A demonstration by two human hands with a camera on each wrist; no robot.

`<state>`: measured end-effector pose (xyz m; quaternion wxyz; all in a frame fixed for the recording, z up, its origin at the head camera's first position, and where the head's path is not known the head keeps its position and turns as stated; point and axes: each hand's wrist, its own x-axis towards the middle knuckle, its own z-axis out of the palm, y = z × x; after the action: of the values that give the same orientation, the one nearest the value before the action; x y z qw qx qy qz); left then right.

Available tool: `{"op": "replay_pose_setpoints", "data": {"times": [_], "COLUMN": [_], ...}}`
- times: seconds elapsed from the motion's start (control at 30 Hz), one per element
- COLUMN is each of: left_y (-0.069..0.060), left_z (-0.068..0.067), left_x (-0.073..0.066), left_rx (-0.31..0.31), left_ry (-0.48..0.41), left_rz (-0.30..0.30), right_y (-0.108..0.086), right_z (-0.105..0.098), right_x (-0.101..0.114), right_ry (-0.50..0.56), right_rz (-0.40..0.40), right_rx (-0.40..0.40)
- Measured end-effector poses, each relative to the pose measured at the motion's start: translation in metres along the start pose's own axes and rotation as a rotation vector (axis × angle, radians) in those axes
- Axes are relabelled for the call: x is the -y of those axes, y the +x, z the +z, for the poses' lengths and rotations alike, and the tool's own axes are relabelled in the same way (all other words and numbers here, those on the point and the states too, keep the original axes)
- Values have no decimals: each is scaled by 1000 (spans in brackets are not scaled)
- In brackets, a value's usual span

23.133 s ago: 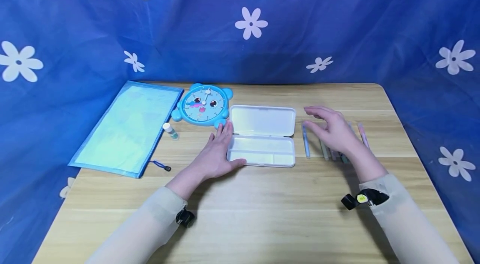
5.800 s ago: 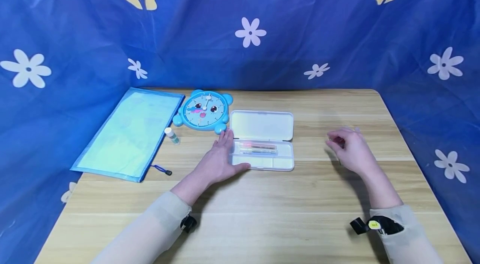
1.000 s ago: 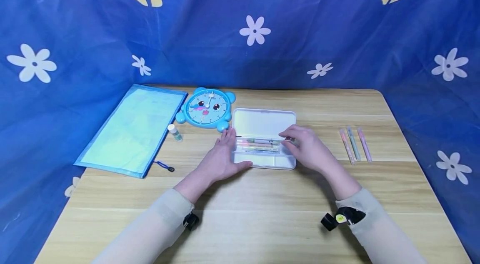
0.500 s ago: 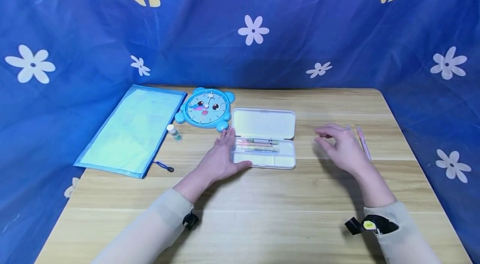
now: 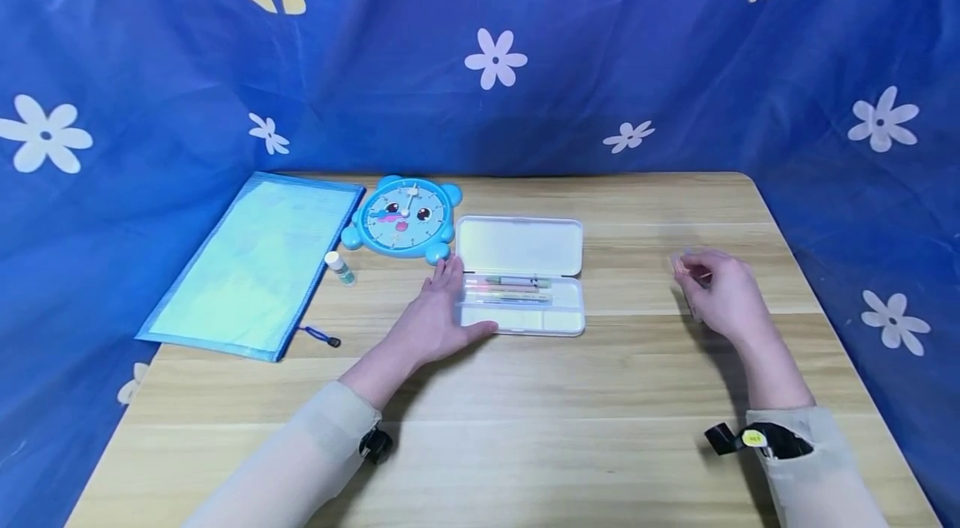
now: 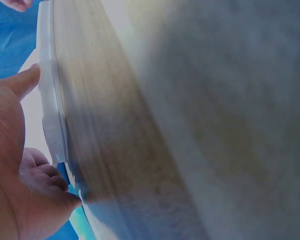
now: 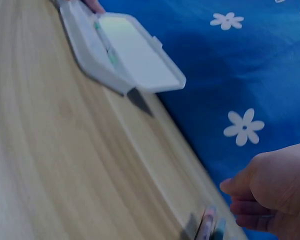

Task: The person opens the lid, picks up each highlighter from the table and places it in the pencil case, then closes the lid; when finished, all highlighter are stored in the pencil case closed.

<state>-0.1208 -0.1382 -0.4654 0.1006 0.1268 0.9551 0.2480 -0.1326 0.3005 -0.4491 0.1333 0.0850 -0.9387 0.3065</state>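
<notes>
A blue cloth (image 5: 570,120) printed with white flowers and yellow shapes is hanging behind and beside everything. The wood-grain tabletop (image 5: 540,428) is carrying all the things. A pale blue pouch (image 5: 251,266) is lying flat on the left. The white pencil case (image 5: 519,246) is lying open near the middle, its lid leaning back away from the person. A blue clock (image 5: 416,235) with a cartoon face is lying between pouch and case. The left hand (image 5: 435,318) is resting against the case's left end, thumb and fingers spreading apart. Well right of the case, the right hand (image 5: 722,295) is curling its fingers just beside two loose pens (image 7: 206,225); whether it is clamping on one, I cannot tell. Several stored pens (image 5: 517,290) are lying in the case's long rear compartment. A small white-capped bottle (image 5: 340,268) is sitting beside the pouch's right edge. Nearer the person, a dark-tipped blue cord (image 5: 318,336) is trailing from that edge.
</notes>
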Motion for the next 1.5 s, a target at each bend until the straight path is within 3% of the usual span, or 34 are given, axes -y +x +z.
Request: {"op": "replay_pose_setpoints", "data": {"times": [0.4,0.77,1.1,1.5], "left_y": [-1,-2,-1,-1], "left_z": [-1,-1,-2,-1], "left_x": [-1,-2,-3,-2], "left_rx": [2,6,2,7], "left_ry": [-2,2,1,-1], "left_rz": [5,10,7,7], "right_y": [-1,1,1,5], "right_z": [14,20,11,4], "right_x": [-15,-14,5,43], "right_ry": [-93,-78,-22,93], "right_rz": [128,144,104,-46], "right_rx": [41,62,43,4]}}
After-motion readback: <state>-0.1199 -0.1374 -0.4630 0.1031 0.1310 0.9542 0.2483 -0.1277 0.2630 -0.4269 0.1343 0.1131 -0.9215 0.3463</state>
